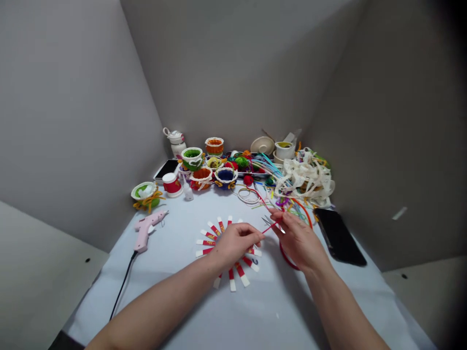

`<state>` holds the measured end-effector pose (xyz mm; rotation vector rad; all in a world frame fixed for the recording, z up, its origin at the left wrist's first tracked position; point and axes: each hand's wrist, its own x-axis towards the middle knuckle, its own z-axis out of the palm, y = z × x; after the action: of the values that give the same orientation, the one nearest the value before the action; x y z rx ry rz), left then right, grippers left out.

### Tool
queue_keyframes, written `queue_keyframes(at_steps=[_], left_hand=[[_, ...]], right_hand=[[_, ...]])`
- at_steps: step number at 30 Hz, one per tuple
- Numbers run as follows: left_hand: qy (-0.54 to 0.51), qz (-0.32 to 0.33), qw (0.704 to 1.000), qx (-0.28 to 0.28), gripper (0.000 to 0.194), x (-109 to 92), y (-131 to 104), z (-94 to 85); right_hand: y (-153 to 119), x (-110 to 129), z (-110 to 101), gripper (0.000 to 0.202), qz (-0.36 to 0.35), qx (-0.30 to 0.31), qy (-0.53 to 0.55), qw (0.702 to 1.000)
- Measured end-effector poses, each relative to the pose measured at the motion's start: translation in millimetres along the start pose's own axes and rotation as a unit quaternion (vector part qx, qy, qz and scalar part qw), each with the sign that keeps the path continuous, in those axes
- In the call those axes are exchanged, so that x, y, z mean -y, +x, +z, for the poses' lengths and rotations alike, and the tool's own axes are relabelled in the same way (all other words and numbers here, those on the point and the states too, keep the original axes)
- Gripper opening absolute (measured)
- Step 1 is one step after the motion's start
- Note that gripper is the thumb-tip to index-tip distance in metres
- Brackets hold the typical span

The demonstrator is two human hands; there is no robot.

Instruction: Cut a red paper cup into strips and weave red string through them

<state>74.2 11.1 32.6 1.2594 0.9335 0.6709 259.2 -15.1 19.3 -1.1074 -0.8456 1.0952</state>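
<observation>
My left hand point(237, 243) is closed in a pinch on a thin red yarn point(270, 227), above the right side of a sunburst of paper strips. The yarn stretches across to my right hand point(299, 238), whose fingers are also pinched around it. Another length runs from the right fingers back to a small red yarn ball point(248, 180). Silver scissors point(267, 222) show beside the right fingers; whether they are held or lie behind is unclear. Red and white strips point(241, 275) radiate on the table, partly covered by my left hand. A red loop point(286, 260) lies under my right hand.
A pink glue gun point(146, 231) with a black cord lies left. Several small woven baskets point(225, 178), a red-and-white cup point(171, 183) and a dropper bottle point(188, 191) stand behind. At right are a heap of white straps point(306, 177) and a black phone point(339, 236).
</observation>
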Motion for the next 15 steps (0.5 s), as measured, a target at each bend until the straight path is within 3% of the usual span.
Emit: queue_keyframes(at_steps=[3, 6, 8, 9, 12, 13, 15], left_hand=[[0.038, 0.015, 0.999, -0.017, 0.021, -0.6, -3.3, -9.0], [0.077, 0.02, 0.997, -0.021, 0.018, -6.6, -8.7, -17.9], [0.12, 0.021, 0.992, -0.017, 0.016, -10.2, -13.2, -20.2], [0.143, 0.024, 0.989, -0.012, 0.015, -11.3, -15.6, -19.5], [0.196, 0.055, 0.979, 0.022, 0.012, -11.0, -24.5, -10.8], [0.212, 0.072, 0.974, 0.039, 0.012, -10.2, -28.2, -6.8], [0.255, 0.105, 0.959, 0.06, 0.015, -8.7, -36.4, 0.2]], right_hand=[[-3.3, 1.8, -10.3, 0.043, 0.044, 0.015, -0.054, 0.997], [-10.0, 14.8, -27.1, 0.054, 0.062, 0.08, -0.25, 0.963], [-17.2, 27.3, -33.8, 0.052, 0.012, 0.103, -0.386, 0.917], [-21.6, 33.3, -33.3, 0.049, -0.034, 0.083, -0.428, 0.899], [-36.0, 43.0, -14.5, 0.032, -0.181, 0.038, -0.42, 0.889], [-40.4, 42.1, -4.5, 0.028, -0.219, 0.062, -0.386, 0.894], [-47.0, 34.4, 14.4, 0.028, -0.233, 0.166, -0.329, 0.9]])
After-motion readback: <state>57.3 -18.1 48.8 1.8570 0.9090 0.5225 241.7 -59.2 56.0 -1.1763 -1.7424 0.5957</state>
